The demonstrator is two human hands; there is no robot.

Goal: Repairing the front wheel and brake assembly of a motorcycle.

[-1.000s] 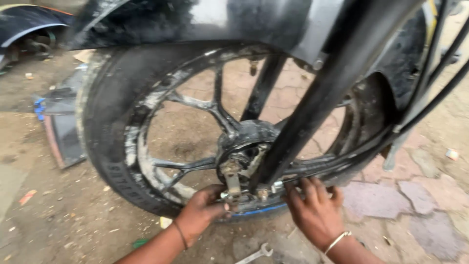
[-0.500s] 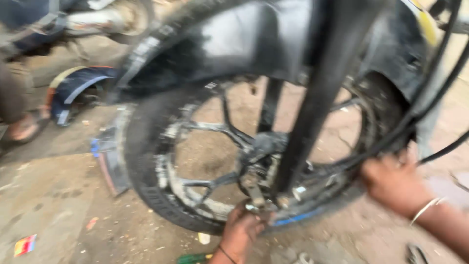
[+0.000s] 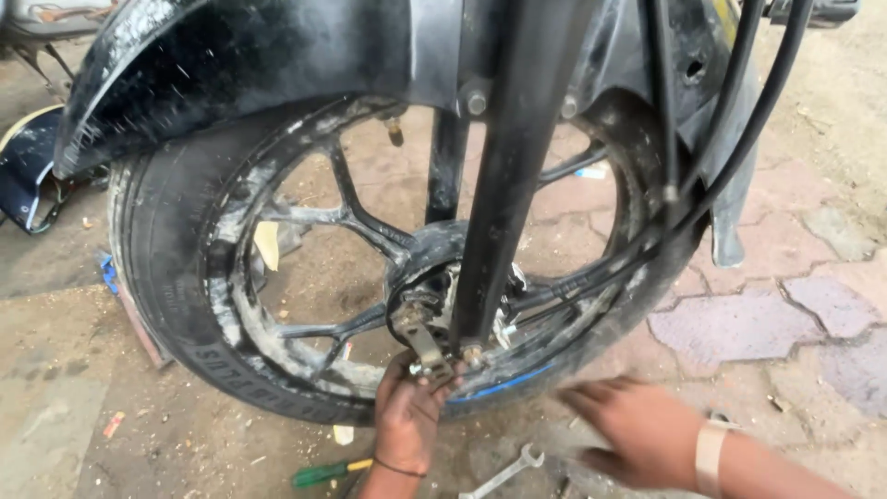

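A black motorcycle front wheel [image 3: 185, 277] with muddy alloy spokes stands under a black mudguard [image 3: 249, 55]. The black fork leg [image 3: 504, 176] runs down to the hub [image 3: 430, 277]. My left hand [image 3: 407, 420] reaches up to the brake lever arm [image 3: 427, 346] at the bottom of the hub, fingers closed around its lower end. My right hand [image 3: 642, 434], blurred and wearing a pale wristband, hovers low over the ground to the right of the wheel, fingers spread, holding nothing that I can see.
A silver spanner [image 3: 506, 471] and a green-handled screwdriver [image 3: 323, 474] lie on the dirt below the wheel. Black cables [image 3: 730, 139] hang down the right side. Paving stones [image 3: 739, 323] lie to the right, a loose dark bike part [image 3: 28, 166] at far left.
The view has shifted left and closer to the wheel. My right hand has dropped from the tyre's right side down toward the ground. My left hand stays at the hub's lever arm.
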